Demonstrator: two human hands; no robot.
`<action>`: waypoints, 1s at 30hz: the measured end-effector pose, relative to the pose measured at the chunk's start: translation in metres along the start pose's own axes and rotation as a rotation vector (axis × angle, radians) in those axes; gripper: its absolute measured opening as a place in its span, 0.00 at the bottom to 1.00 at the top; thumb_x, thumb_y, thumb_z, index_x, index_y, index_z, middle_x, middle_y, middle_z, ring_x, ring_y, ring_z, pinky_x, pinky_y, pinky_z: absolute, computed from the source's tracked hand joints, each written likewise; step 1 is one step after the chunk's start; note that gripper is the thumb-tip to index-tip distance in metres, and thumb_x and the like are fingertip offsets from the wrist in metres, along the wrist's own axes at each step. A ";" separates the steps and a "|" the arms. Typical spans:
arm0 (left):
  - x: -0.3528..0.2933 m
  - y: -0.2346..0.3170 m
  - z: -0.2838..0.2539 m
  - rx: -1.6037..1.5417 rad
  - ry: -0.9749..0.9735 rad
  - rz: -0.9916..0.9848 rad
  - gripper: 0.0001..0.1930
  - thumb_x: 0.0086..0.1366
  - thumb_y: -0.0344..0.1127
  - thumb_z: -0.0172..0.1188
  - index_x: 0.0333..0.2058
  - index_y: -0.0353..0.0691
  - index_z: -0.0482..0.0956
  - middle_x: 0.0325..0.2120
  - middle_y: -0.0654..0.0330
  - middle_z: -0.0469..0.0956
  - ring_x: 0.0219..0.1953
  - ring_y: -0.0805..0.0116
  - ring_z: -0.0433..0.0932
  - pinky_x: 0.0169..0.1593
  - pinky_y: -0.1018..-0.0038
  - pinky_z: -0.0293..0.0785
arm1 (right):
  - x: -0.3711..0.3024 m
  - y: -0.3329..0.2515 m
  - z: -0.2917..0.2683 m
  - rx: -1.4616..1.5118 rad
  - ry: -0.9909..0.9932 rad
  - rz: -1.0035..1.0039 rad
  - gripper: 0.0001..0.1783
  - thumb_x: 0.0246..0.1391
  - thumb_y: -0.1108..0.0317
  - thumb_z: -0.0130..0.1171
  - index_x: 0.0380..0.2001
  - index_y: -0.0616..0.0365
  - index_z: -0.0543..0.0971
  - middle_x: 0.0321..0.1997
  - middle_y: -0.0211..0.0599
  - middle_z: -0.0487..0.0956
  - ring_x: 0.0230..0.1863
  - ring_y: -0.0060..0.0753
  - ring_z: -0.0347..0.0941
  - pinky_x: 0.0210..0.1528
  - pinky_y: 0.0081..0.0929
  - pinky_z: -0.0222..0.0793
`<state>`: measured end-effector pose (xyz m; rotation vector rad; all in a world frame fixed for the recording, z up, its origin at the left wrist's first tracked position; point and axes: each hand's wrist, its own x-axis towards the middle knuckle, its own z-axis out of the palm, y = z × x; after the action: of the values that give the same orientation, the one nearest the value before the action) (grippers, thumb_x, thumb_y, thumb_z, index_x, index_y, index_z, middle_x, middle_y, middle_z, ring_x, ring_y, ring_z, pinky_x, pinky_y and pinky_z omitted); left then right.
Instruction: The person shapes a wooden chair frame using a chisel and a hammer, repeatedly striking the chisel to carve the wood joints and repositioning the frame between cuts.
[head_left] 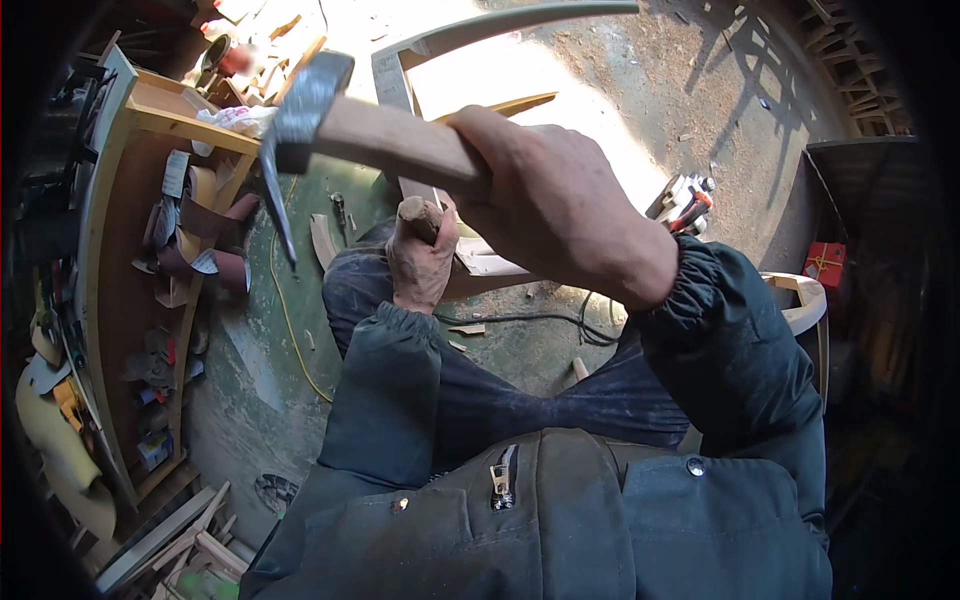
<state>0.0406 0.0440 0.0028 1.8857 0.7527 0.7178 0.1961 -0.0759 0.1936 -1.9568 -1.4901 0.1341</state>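
Observation:
Raised high in front of me, my right hand (560,195) is closed round the pale wooden handle of a claw hammer (390,140). Its grey metal head points to the left, with the thin claw hanging down. Lower and to the left, my left hand (420,265) grips an upright wooden handle (418,214) by my left knee. The blunt round top of that handle shows above the fist; its lower end is hidden. The hammer head is apart from it. Beyond both hands stands a wooden frame (395,80) with a long curved rail, partly covered by my right hand.
On the left, a wooden shelf unit (120,140) holds sandpaper rolls (205,215). A yellow cord (283,300) and a black cable (535,318) lie on the green floor. A red-and-black tool (690,210), a curved wooden frame (800,305) and a red box (825,262) are at the right.

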 end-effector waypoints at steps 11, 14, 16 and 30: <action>-0.001 0.022 0.010 0.189 0.142 0.051 0.11 0.68 0.39 0.66 0.38 0.42 0.74 0.24 0.53 0.78 0.25 0.52 0.83 0.33 0.62 0.79 | -0.102 0.032 0.045 0.724 -0.249 0.969 0.24 0.59 0.66 0.62 0.55 0.63 0.72 0.27 0.38 0.75 0.23 0.30 0.76 0.27 0.32 0.75; 0.004 0.039 -0.002 -0.381 0.312 0.144 0.12 0.72 0.39 0.62 0.40 0.40 0.69 0.25 0.57 0.78 0.26 0.64 0.80 0.36 0.67 0.77 | -0.142 0.023 0.063 0.680 -0.289 1.000 0.22 0.63 0.66 0.61 0.57 0.63 0.70 0.26 0.30 0.73 0.22 0.22 0.73 0.24 0.26 0.73; 0.005 0.047 -0.019 -0.457 0.336 0.103 0.13 0.74 0.40 0.58 0.41 0.38 0.67 0.26 0.58 0.79 0.28 0.68 0.77 0.37 0.70 0.75 | -0.157 0.018 0.075 0.841 -0.290 1.082 0.22 0.64 0.65 0.60 0.57 0.62 0.70 0.25 0.29 0.72 0.19 0.23 0.72 0.20 0.26 0.71; 0.014 0.016 -0.067 -0.652 0.540 -0.438 0.19 0.73 0.56 0.57 0.39 0.45 0.71 0.27 0.65 0.81 0.25 0.79 0.74 0.27 0.81 0.65 | -0.144 0.007 0.103 0.534 -0.246 1.018 0.19 0.62 0.63 0.60 0.49 0.64 0.71 0.32 0.46 0.77 0.32 0.43 0.76 0.39 0.42 0.74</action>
<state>0.0026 0.0857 0.0446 0.8995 1.0626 1.0418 0.1054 -0.1593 0.0667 -2.0670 -0.3606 1.1090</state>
